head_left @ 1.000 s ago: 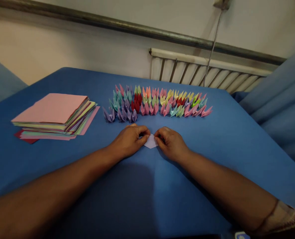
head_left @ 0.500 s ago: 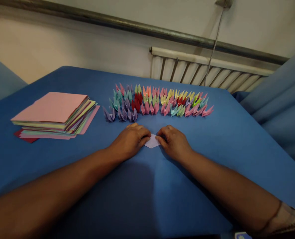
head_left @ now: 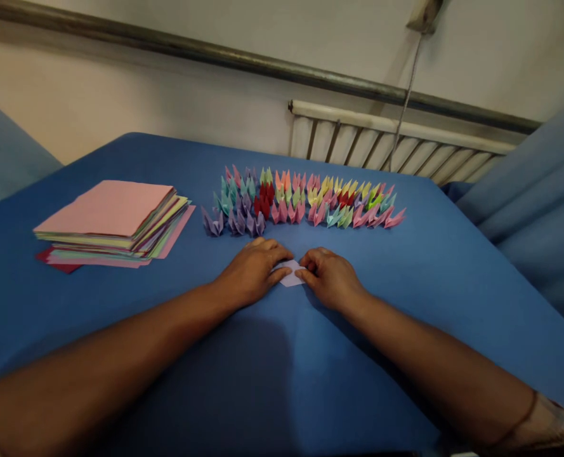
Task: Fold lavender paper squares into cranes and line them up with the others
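Observation:
A small folded piece of pale lilac paper (head_left: 292, 278) lies on the blue table between my two hands. From the left, my left hand (head_left: 255, 270) grips its edge, thumb and fingers closed on it. At the opposite side my right hand (head_left: 332, 276) pinches the paper between thumb and curled fingers. The fingertips hide both side corners of the paper. Just beyond my hands stand several rows of folded paper cranes (head_left: 288, 212) in purple, teal, red, pink, yellow and green.
A stack of coloured paper sheets (head_left: 108, 209), pink on top, sits at the left of the blue table (head_left: 377, 355). Behind the table are a wall with a pipe (head_left: 215, 56) and a radiator (head_left: 348, 136). A blue curtain (head_left: 543, 190) hangs at the right.
Both hands keep hold of the lilac paper; the fingers have shifted slightly along its edges. The whole view has tilted a little.

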Demonstrator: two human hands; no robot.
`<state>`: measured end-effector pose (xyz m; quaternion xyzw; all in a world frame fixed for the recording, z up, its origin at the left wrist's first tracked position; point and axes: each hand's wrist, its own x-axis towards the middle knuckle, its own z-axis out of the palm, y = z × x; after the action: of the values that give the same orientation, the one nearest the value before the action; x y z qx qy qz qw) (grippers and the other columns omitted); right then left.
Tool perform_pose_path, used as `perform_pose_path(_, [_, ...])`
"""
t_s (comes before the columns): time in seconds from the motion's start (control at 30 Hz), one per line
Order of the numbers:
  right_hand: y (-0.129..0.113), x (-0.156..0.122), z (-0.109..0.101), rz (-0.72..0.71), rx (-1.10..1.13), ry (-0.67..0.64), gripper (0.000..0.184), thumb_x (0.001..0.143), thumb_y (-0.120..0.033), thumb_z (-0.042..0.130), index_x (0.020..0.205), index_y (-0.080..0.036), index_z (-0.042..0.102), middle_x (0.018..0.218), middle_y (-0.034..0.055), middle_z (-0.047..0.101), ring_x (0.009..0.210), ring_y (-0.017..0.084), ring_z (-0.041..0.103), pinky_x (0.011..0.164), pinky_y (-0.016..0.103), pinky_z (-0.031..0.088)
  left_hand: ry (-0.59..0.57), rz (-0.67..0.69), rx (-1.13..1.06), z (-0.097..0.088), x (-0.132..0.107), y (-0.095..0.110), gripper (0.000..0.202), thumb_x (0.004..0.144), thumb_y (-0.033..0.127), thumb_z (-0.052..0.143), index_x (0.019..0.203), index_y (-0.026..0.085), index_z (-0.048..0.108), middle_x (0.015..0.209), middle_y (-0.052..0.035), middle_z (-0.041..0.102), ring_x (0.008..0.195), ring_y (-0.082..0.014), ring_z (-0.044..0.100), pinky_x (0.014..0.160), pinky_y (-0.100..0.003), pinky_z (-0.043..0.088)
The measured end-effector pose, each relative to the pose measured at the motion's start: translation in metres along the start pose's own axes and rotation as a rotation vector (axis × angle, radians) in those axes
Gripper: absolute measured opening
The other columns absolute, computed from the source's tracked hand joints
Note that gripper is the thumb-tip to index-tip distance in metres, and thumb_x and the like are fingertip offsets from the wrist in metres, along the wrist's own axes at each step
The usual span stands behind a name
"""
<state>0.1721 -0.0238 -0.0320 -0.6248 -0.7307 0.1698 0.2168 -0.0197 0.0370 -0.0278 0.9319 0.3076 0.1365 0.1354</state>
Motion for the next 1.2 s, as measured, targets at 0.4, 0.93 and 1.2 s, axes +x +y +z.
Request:
perform_pose_path(0.4, [-0.001, -0.005, 0.002, -0.063, 0.018, -0.005, 0.002, 0.086, -0.020, 0.061, 0.088, -0.020, 0.058, 0.088, 0.0033, 0.062, 0.084, 0.018, 0.056, 0.075, 0.031, 0.043, -0.008, -0.077, 0.008, -0.005, -0.001, 0.006, 0.023, 0.088, 0.033, 0.056, 0.106, 0.020, 0.063, 0.102, -0.0064, 0.063, 0.096, -0.0234, 0.055, 0.088, -0.039, 0.043])
perform_pose_path(0.93, [-0.001, -0.008, 0.002, -0.079, 0.101, 0.015, 0.027, 0.084, -0.018, 0.062, 0.110, -0.019, 0.056, 0.089, 0.0028, 0.065, 0.082, 0.018, 0.058, 0.077, 0.033, 0.044, 0.002, -0.082, -0.027, -0.006, -0.003, 0.011, 0.014, 0.085, 0.030, 0.059, 0.094, 0.019, 0.059, 0.091, -0.0045, 0.062, 0.089, -0.0220, 0.054, 0.081, -0.036, 0.043])
perform_pose_path(1.2, [0.003, -0.009, 0.001, -0.158, 0.171, 0.092, 0.020, 0.088, -0.034, 0.063, 0.103, -0.021, 0.062, 0.095, 0.0051, 0.064, 0.088, 0.019, 0.059, 0.078, 0.033, 0.046, 0.049, 0.009, 0.035, -0.015, -0.008, 0.020, 0.014, 0.091, 0.030, 0.053, 0.087, 0.018, 0.058, 0.083, -0.0042, 0.062, 0.081, -0.0206, 0.055, 0.076, -0.035, 0.043])
